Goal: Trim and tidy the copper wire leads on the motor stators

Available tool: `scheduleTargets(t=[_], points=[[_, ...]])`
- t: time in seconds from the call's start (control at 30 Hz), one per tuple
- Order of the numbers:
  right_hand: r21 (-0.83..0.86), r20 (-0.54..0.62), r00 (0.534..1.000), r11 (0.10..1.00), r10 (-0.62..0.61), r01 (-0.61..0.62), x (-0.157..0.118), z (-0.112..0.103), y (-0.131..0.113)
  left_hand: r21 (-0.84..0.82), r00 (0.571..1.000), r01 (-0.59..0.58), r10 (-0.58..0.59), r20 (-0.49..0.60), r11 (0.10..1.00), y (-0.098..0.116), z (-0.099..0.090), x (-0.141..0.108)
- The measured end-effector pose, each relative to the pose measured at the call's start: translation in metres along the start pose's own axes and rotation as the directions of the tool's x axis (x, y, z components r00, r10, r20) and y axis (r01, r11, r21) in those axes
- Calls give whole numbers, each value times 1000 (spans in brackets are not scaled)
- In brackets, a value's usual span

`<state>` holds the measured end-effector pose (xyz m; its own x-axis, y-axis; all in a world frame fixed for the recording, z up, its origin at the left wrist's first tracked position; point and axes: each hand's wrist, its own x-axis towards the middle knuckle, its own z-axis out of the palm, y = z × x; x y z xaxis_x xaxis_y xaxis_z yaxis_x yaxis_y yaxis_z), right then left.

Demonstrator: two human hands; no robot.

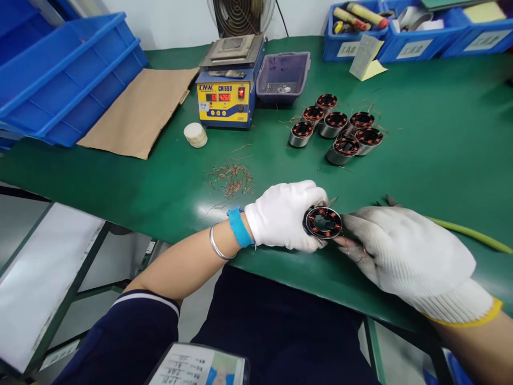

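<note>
My left hand (pixel 286 216), in a white glove, is wrapped round a metal ring-shaped stator (pixel 324 223) with copper windings, held over the table's front edge. My right hand (pixel 401 254), in a white knitted glove with a yellow cuff, is at the stator's right side, its fingertips pressed together by the thin copper wires. One fingertip shows bare. Behind my right hand, the dark tips of a tool (pixel 389 201) and a green handle (pixel 471 231) stick out. Several similar stators (pixel 335 124) stand upright farther back. Loose copper wire ends (pixel 231 179) lie in a pile to the left.
On the green table (pixel 168 182) stand a blue-and-yellow CM558 device (pixel 223 101), a purple bin (pixel 282 80) and a round white piece (pixel 195 135). Blue crates (pixel 72 80) and cardboard (pixel 140 112) lie left. Blue tool boxes (pixel 355 43) and a fan (pixel 239 18) are at the back.
</note>
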<state>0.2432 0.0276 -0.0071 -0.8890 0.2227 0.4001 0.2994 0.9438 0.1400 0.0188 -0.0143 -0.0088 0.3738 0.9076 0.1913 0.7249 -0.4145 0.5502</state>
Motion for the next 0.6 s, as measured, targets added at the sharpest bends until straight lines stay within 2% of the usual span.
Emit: scheduleTargets(t=[0.17, 0.23, 0.27, 0.3, 0.37, 0.43, 0.47, 0.53, 0.6], points=[[105, -50, 999, 994, -16, 21, 2, -5, 0, 81, 994, -83, 88, -61, 993, 2, 4, -2], [278, -67, 994, 958, 85, -63, 2, -6, -4, 121, 988, -105, 117, -101, 987, 3, 7, -2], [408, -45, 982, 901, 183, -149, 3, -6, -6, 132, 984, -105, 122, -128, 986, 3, 8, -1], [560, 9, 951, 786, 308, -260, 3, -6, -10, 134, 980, -97, 118, -161, 986, 4, 10, -1], [780, 188, 833, 436, 520, -448, 4, -4, -16, 95, 969, -71, 91, -231, 993, 6, 13, 0], [854, 343, 718, 117, 605, -507, 6, -3, -20, -14, 957, -42, 36, -287, 999, 9, 15, 1], [864, 390, 688, 17, 612, -504, 7, -2, -20, -92, 952, -29, -1, -308, 995, 10, 16, 1], [867, 436, 667, -85, 604, -491, 10, -3, -20, -286, 949, 8, -98, -301, 958, 13, 16, 1], [869, 456, 654, -144, 604, -473, 13, -4, -19, -531, 958, 120, -238, -159, 839, 13, 14, 0]])
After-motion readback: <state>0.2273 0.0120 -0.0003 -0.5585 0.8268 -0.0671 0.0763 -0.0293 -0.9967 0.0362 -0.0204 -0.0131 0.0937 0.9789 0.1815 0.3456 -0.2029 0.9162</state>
